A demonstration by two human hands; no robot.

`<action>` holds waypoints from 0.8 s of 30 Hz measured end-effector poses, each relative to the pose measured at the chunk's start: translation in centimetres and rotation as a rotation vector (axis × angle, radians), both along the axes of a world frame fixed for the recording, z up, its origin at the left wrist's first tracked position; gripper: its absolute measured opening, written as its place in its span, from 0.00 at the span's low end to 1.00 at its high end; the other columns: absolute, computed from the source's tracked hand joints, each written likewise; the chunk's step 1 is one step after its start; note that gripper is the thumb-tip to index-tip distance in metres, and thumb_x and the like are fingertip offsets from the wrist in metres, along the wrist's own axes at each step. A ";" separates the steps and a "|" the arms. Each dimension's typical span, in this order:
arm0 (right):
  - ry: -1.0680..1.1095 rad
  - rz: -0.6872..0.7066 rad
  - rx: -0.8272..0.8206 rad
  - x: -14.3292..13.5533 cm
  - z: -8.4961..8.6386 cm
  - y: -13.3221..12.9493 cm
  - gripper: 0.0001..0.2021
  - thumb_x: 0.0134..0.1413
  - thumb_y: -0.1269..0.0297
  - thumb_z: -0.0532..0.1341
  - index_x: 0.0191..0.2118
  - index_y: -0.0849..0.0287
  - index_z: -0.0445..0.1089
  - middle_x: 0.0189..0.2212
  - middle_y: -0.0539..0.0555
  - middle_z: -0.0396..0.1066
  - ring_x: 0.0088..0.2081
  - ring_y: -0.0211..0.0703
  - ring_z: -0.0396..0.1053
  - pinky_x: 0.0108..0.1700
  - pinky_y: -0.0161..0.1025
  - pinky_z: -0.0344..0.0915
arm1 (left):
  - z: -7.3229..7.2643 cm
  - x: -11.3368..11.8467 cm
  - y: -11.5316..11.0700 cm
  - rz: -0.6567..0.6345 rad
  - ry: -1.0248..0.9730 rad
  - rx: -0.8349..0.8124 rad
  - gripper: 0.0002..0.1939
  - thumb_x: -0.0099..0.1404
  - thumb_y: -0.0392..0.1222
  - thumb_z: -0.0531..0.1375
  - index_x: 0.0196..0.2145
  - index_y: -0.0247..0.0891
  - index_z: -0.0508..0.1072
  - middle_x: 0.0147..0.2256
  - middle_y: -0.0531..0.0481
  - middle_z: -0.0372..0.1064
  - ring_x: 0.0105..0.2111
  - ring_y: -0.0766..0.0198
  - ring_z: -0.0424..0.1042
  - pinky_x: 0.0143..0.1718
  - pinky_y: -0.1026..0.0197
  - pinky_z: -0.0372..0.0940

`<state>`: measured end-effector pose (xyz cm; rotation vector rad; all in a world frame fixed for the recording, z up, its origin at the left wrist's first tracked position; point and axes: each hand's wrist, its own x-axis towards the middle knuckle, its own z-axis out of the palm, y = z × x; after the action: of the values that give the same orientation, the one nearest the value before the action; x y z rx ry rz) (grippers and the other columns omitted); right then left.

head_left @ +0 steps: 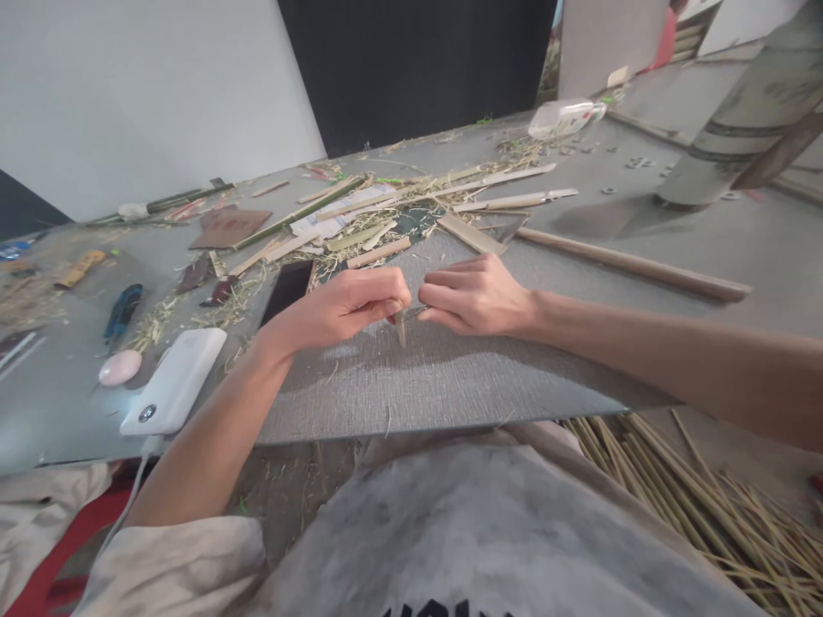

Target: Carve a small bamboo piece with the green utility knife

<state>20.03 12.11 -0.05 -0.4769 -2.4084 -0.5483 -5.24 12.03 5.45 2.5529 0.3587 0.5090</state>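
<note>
My left hand point(360, 302) is closed, its thumb and fingers pinching a short, pale bamboo-like strip point(402, 330) that points down over the grey textured mat point(411, 390). Close by on the right, my right hand point(479, 293) is curled shut, knuckles up. A thin dark edge shows at its fingertips near the strip, but what it holds is mostly hidden. Just behind the right hand are a flat piece of split bamboo point(469, 233) and a grey blade-like piece point(513, 231). A dark phone point(287, 291) lies partly behind my left wrist.
Shavings and bamboo strips point(379, 231) litter the table's middle. A long stick point(633, 264) and a large cylinder point(726, 141) are to the right. On the left are a white power bank point(177, 377), pink egg-shaped object point(121, 367) and blue-black tool point(123, 313). Thin stalks point(681, 488) lie below the edge.
</note>
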 end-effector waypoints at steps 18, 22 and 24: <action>0.002 -0.092 -0.015 -0.3 -0.4 -0.3 0.26 0.78 0.49 0.43 0.31 0.58 0.63 0.26 0.48 0.63 0.24 0.36 0.52 0.29 0.40 0.41 | 0.1 0.0 0.0 0.004 -0.023 -0.028 0.11 0.79 0.40 0.51 0.37 0.40 0.67 0.35 0.49 0.65 0.36 0.62 0.68 0.41 0.59 0.62; -0.022 -0.077 -0.071 -0.3 -0.1 -0.6 0.26 0.78 0.49 0.43 0.32 0.58 0.64 0.25 0.48 0.62 0.23 0.35 0.50 0.28 0.40 0.40 | 0.1 0.0 0.0 0.002 -0.021 -0.019 0.12 0.79 0.42 0.51 0.36 0.40 0.67 0.34 0.49 0.65 0.35 0.61 0.67 0.40 0.59 0.62; -0.028 -0.074 -0.107 -0.3 0.0 -0.7 0.26 0.78 0.49 0.42 0.32 0.58 0.64 0.24 0.48 0.62 0.22 0.35 0.48 0.28 0.40 0.40 | 0.1 0.0 0.0 0.010 -0.014 -0.001 0.12 0.79 0.43 0.52 0.36 0.40 0.67 0.33 0.49 0.65 0.35 0.61 0.66 0.39 0.58 0.62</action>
<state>19.76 11.44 -0.03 -0.6104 -2.4638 -0.4617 -5.23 12.02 5.58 2.5467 0.3672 0.5301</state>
